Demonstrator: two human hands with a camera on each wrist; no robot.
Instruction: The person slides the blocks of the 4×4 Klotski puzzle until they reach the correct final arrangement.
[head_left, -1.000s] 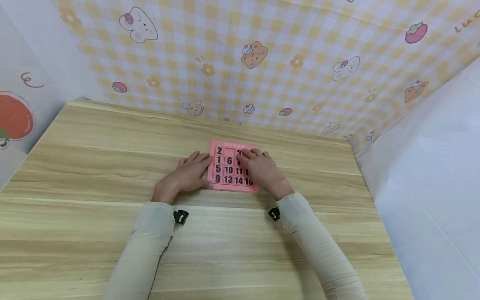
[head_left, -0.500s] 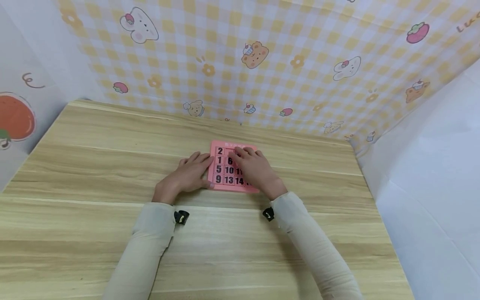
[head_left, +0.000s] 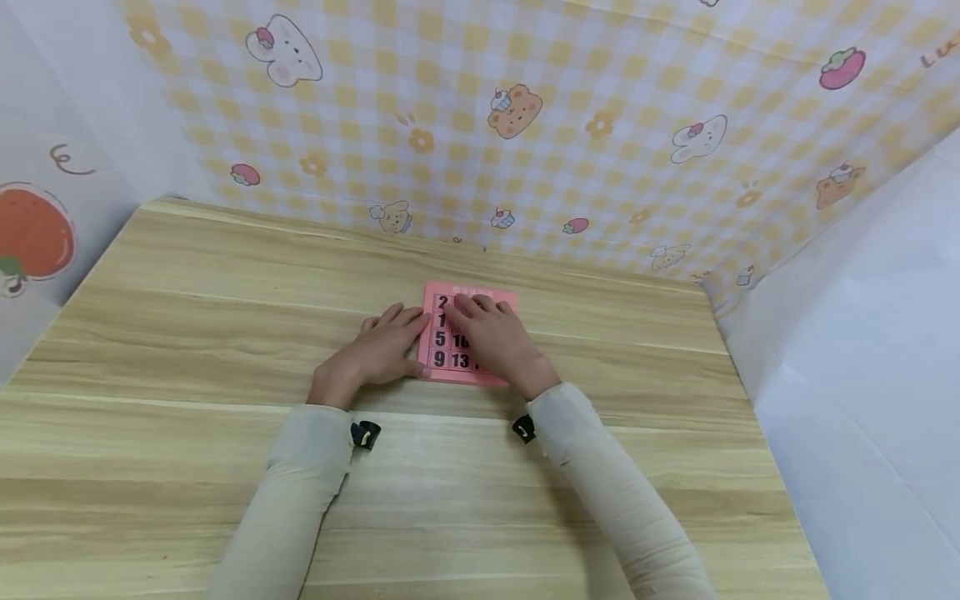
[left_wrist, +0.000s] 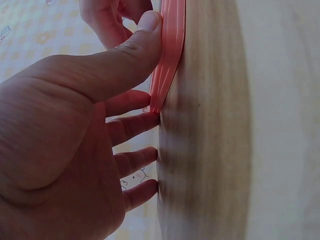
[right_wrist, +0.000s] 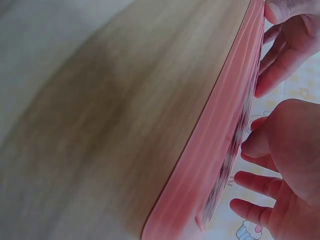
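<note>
A pink sliding number puzzle point(head_left: 440, 340) with black numerals lies flat on the table in the head view. My left hand point(head_left: 378, 346) holds it at its left side, thumb point(left_wrist: 149, 22) against the near corner of the frame. The index fingertip reaches the frame's left edge; the other fingers spread onto the table. Over the tiles is my right hand point(head_left: 495, 333), its fingertips at the upper rows beside the 2 and 1. It covers most of the right-hand numbers. In the right wrist view its fingers point(right_wrist: 250, 212) are loosely extended, with the index and thumb close to the tiles.
The wood-grain table point(head_left: 225, 275) extends around the puzzle. A yellow checked cloth point(head_left: 450, 108) with cartoon prints hangs behind its far edge. White sheets point(head_left: 862, 350) close off the sides. A small black device point(head_left: 366, 434) sits at each wrist.
My right hand has slid left across the puzzle's upper rows, covering the empty slot and the 6 now. The left hand and the frame stay in place.
</note>
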